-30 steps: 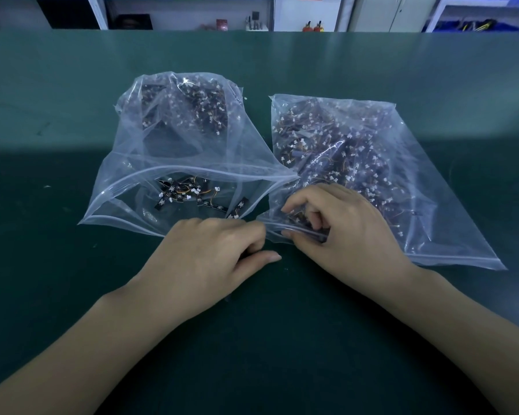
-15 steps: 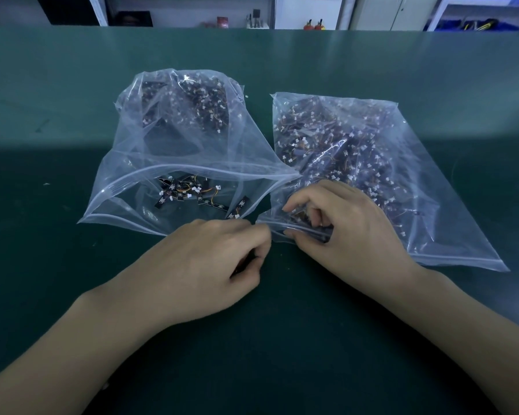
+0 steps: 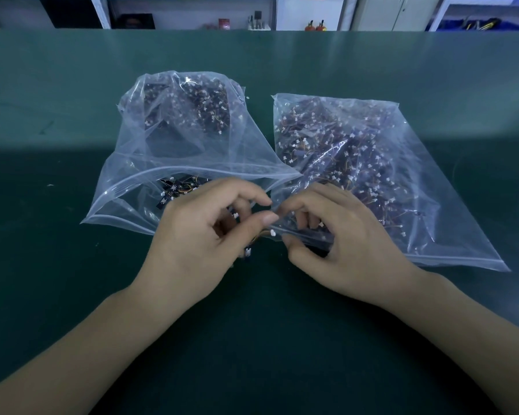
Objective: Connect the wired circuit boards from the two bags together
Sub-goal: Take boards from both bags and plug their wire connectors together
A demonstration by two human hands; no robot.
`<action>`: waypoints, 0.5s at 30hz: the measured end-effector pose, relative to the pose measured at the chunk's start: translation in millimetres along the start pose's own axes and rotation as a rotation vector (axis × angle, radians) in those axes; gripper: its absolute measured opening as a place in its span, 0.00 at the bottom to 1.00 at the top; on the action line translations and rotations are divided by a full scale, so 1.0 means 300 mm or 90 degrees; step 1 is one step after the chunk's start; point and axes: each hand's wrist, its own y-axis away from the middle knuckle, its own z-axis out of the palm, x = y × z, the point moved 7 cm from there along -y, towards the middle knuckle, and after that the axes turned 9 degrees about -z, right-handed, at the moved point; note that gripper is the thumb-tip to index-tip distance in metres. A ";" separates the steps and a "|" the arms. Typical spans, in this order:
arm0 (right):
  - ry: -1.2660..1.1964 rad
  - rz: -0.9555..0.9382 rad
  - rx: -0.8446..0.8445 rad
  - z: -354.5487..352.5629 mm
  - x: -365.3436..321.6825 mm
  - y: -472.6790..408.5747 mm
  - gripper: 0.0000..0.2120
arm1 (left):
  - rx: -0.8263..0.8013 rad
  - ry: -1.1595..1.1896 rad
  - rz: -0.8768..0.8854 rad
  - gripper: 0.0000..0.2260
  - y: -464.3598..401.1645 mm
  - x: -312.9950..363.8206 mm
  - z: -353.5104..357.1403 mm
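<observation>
Head view — hands point(image 3: 270, 232) meet between bags point(image 3: 192, 139).

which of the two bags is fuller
The right bag: boards fill nearly its whole width. The left bag is puffed up, with one clump at the back and a few near its mouth.

Two clear bags of wired boards are laid side by side on a green table point(image 3: 72, 295): the left bag point(image 3: 150, 151) (mouth gaping) and the right bag point(image 3: 417, 181). A small board point(image 3: 247, 251) is held under the curled left hand point(image 3: 204, 238); the right hand point(image 3: 342, 238) is curled at the right bag's mouth.
</observation>
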 end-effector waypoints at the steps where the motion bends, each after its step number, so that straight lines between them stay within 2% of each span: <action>1: -0.011 -0.002 0.008 -0.001 -0.002 0.000 0.08 | -0.007 0.059 -0.033 0.05 0.001 -0.009 0.003; 3: -0.033 -0.013 0.022 -0.006 -0.008 -0.001 0.05 | -0.015 0.140 -0.081 0.05 0.003 -0.021 0.014; 7: -0.063 -0.035 0.021 -0.005 -0.022 -0.003 0.12 | 0.001 0.222 -0.134 0.05 0.002 -0.035 0.017; 12: -0.043 -0.061 0.061 -0.012 -0.017 -0.005 0.06 | -0.006 0.255 -0.129 0.03 0.005 -0.025 0.019; 15: -0.044 -0.057 0.100 -0.022 -0.006 -0.005 0.06 | -0.032 0.228 -0.109 0.03 0.007 -0.019 0.025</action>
